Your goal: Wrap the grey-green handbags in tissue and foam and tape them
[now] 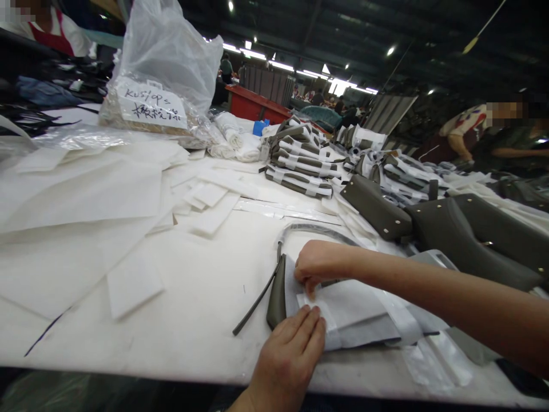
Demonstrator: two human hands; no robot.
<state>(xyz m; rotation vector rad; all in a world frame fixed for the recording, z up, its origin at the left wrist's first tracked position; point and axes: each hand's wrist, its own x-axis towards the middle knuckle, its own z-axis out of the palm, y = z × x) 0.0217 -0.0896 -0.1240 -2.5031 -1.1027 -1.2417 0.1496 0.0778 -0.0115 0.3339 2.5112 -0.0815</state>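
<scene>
An olive-green bag [277, 294], largely covered by pale wrapping sheets [358, 306], lies near the table's front edge. My left hand [289, 349] rests on the wrapping at its left end, fingers stretched out side by side. Just above it, my right hand [312, 266] is bent down with curled fingers pressing on the same wrapping; what they may pinch is hidden. A strap [257, 300] trails to the left of the bag, and a plastic-covered handle [317, 229] arches behind my right hand.
White sheets [77, 200] are spread over the left of the table [206, 320]. A labelled plastic bag [158, 74] stands behind them. Wrapped bags [300, 160] are stacked at the back, and dark green bags [493, 240] lie at right. Co-workers [467, 129] are further off.
</scene>
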